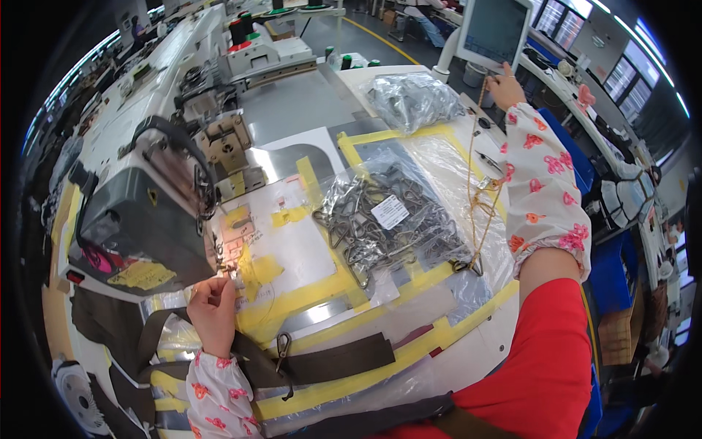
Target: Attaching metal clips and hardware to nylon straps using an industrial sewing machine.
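Observation:
My left hand (212,311) is low at the sewing machine head (142,227), thumb and fingertips pinched together; whatever is between them is hidden. Just beside it, a dark olive webbing strap (340,358) lies across the machine's front, with a metal snap hook (283,350) on it. My right hand (506,89) reaches far right, its index finger stretched to the lower edge of a white-framed screen (493,33). A tan cord (472,168) hangs close to that hand; whether the fingers touch it I cannot tell.
A clear bag of metal hooks (395,219) lies mid-table on yellow-taped plastic sheeting. Behind it sits another filled plastic bag (415,101). Small snips (488,161) rest at the right. Thread spools (240,33) stand on the machine. A blue bin (614,274) is beyond the right edge.

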Motion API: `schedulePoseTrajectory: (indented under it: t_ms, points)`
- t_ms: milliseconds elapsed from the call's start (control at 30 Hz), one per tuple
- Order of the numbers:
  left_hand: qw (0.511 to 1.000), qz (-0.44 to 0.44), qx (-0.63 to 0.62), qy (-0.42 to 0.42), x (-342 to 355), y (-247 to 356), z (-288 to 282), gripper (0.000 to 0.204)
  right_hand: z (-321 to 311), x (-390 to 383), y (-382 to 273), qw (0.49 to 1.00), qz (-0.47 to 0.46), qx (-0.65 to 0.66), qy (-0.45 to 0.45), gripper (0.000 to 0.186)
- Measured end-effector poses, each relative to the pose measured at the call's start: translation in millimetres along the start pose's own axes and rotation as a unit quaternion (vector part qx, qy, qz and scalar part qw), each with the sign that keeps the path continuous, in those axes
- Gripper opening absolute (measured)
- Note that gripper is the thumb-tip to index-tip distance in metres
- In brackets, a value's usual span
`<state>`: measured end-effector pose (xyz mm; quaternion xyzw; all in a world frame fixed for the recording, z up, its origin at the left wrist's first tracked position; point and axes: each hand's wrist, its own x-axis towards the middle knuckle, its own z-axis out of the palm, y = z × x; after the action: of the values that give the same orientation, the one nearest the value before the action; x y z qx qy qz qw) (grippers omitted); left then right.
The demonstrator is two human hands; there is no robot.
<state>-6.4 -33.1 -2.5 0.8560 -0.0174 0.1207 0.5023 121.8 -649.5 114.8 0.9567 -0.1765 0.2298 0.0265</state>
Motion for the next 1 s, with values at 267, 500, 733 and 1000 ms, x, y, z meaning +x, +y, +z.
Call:
schedulePoseTrajectory:
  t_ms: [267,500,733,1000]
  points:
    - [0.998,-0.036,-0.045,0.001,-7.0,11.9,6.8,0.011,-30.6,-45.5,-52.1,0.912,0.033,0.379,0.155,0.037]
    - [0.999,-0.015,-0.049,0.017,-20.3,-7.4,3.7,0.012,-77.6,-207.1,-261.1,0.681,-0.085,0.675,-0.271,0.042]
    - [0.997,0.003,-0.065,0.034,4.1,-0.6,9.2,0.016,-33.8,-264.1,-362.1,0.557,0.029,0.727,-0.400,0.039]
    - [0.998,-0.047,-0.027,0.009,2.1,5.6,6.1,0.016,-0.9,-266.7,-372.3,0.547,0.053,0.732,-0.403,0.034]
